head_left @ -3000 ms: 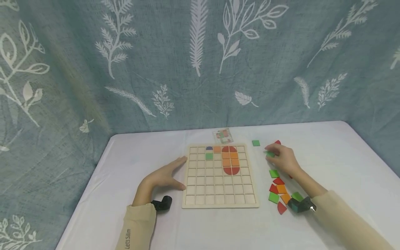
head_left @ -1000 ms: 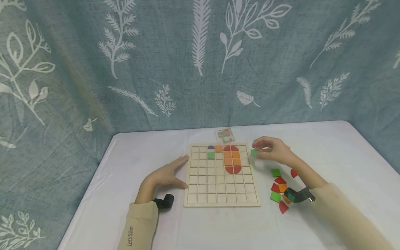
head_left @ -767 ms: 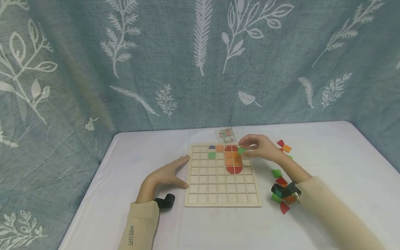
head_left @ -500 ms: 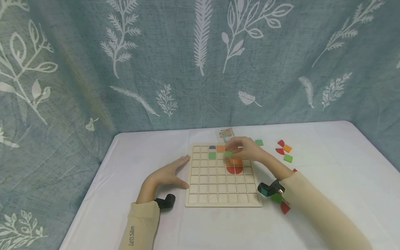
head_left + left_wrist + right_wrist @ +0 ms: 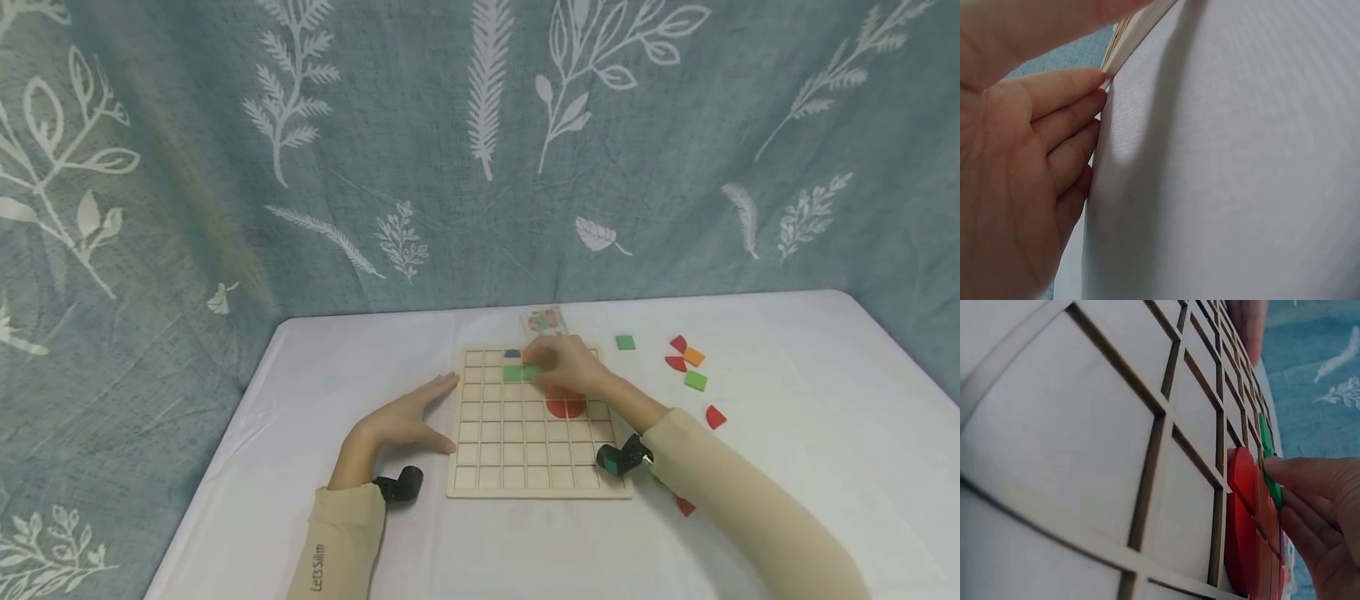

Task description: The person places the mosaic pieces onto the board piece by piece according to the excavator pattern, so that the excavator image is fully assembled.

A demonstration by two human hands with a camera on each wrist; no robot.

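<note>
A wooden grid board (image 5: 540, 492) lies on the white table. My left hand (image 5: 401, 418) touches its left edge with straight, spread fingers; the left wrist view shows the fingertips (image 5: 1100, 78) against the rim. Over the upper part of the board my right hand (image 5: 566, 365) pinches a green square tile (image 5: 531, 372) between thumb and fingers. The right wrist view shows this green tile (image 5: 1274, 487) tilted, just above the cells. Left of it another green square tile (image 5: 512, 373) sits in a cell, below a blue piece (image 5: 512, 354). Red rounded pieces (image 5: 565, 408) show under my hand, which hides other orange pieces.
A small pattern card (image 5: 545, 320) lies behind the board. Loose pieces are scattered to the right: a green square (image 5: 626, 342), an orange square (image 5: 693, 357), another green square (image 5: 696, 381) and red quarter-rounds (image 5: 716, 417). My right sleeve covers more pieces nearer the front.
My right hand has picked up a green square tile from the right side and carried it left over the board to beside the seated green tile. My left hand has stayed at the board's edge.
</note>
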